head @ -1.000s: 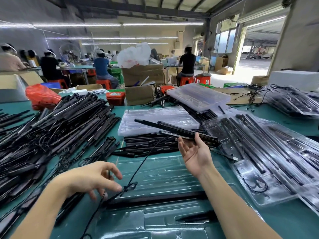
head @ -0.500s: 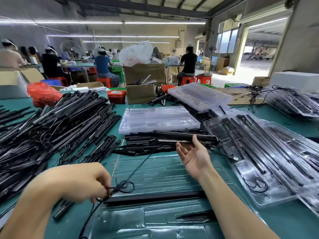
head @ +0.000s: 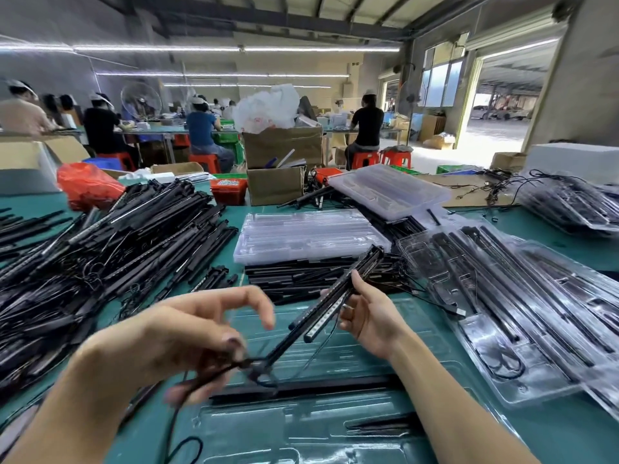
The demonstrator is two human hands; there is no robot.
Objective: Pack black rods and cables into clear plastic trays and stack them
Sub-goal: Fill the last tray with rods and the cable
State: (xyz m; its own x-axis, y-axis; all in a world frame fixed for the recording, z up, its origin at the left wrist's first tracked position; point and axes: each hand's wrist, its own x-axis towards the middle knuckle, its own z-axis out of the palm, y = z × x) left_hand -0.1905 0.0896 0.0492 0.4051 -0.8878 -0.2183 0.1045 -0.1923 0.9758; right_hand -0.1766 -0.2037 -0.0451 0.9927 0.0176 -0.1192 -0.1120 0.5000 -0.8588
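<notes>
My right hand (head: 365, 313) grips a small bundle of black rods (head: 338, 296), held slanted above the table with their near ends pointing toward me. My left hand (head: 187, 333) pinches a thin black cable (head: 214, 373) between thumb and finger, its other fingers spread. The cable trails down to a loop near my left forearm. Below both hands lies a clear plastic tray (head: 301, 426) on the green table; one black rod (head: 301, 390) lies across it.
A big heap of black rods and cables (head: 100, 256) fills the left. Empty clear trays (head: 308, 236) are stacked behind a flat row of rods (head: 294, 279). Packed trays (head: 522, 316) overlap on the right. Cardboard boxes (head: 278, 165) and seated workers are behind.
My right hand has lifted the rods off the pile and swung them toward me. My left hand has risen with the cable and moved toward the rods.
</notes>
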